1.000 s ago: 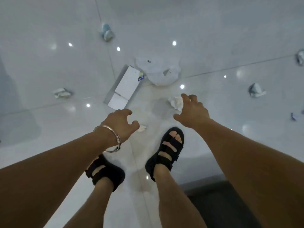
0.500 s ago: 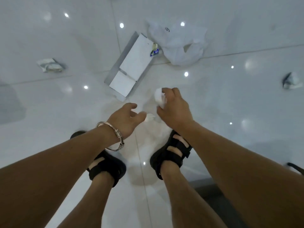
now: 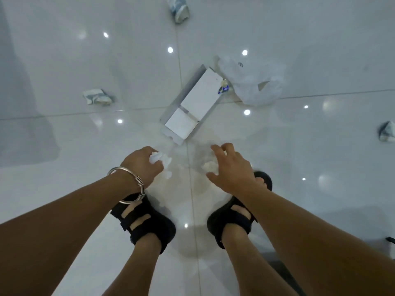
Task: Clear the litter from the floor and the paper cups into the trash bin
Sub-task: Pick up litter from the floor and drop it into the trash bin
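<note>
My left hand (image 3: 141, 165), with a metal bangle on the wrist, grips a crumpled white paper wad (image 3: 161, 161) just above the white tiled floor. My right hand (image 3: 232, 169) is low beside it, thumb and curled fingers closing round a smaller cream paper wad (image 3: 210, 166). Crushed paper cups lie on the floor at the left (image 3: 97, 97), at the top (image 3: 178, 9) and at the right edge (image 3: 386, 131). No trash bin is in view.
An opened flat white box (image 3: 198, 105) lies just beyond my hands, with a crumpled white plastic bag (image 3: 254, 82) at its far end. My feet in black sandals (image 3: 149, 223) stand directly below my hands. A dark object (image 3: 391, 240) pokes in at the right edge.
Both hands dropped to the floor. The right hand first picked up the white wad; now the left hand holds a white wad and the right is on the small cream one.
</note>
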`<action>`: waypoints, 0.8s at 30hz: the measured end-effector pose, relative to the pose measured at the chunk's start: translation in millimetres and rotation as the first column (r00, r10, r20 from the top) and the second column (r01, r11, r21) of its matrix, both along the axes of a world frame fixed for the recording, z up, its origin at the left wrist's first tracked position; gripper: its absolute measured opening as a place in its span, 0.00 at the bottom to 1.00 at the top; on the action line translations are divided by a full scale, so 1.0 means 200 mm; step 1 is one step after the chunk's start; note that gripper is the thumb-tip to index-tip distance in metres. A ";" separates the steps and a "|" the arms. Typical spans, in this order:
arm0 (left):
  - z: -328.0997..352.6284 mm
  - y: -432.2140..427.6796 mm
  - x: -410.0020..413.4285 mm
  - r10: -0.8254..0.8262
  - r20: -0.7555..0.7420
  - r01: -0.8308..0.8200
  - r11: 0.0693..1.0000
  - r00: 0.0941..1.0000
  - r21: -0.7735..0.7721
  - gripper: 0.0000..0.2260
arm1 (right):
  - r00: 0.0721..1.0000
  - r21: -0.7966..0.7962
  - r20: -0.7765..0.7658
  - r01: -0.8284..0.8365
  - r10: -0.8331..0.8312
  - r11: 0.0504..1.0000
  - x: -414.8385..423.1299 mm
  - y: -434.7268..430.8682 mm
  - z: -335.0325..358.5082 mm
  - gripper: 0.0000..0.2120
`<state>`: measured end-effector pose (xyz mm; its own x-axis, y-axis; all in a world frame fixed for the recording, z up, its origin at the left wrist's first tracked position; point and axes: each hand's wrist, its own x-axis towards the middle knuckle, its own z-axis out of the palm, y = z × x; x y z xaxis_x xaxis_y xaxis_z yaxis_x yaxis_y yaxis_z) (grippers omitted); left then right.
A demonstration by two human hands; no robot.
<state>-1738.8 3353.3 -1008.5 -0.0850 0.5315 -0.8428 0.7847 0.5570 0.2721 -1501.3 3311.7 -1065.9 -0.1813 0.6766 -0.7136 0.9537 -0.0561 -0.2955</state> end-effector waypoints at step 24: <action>1.30 0.07 -0.74 0.043 -0.111 -0.011 0.961 0.993 0.276 0.13 | 0.892 0.272 -0.032 -0.427 0.452 0.862 -0.86 0.62 1.40 0.16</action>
<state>-1885.9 3366.6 -748.4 -0.1896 0.7374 -0.6483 0.8054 0.4945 0.3268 -1674.1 3435.1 -785.9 -0.5579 0.6648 -0.4968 0.8299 0.4499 -0.3299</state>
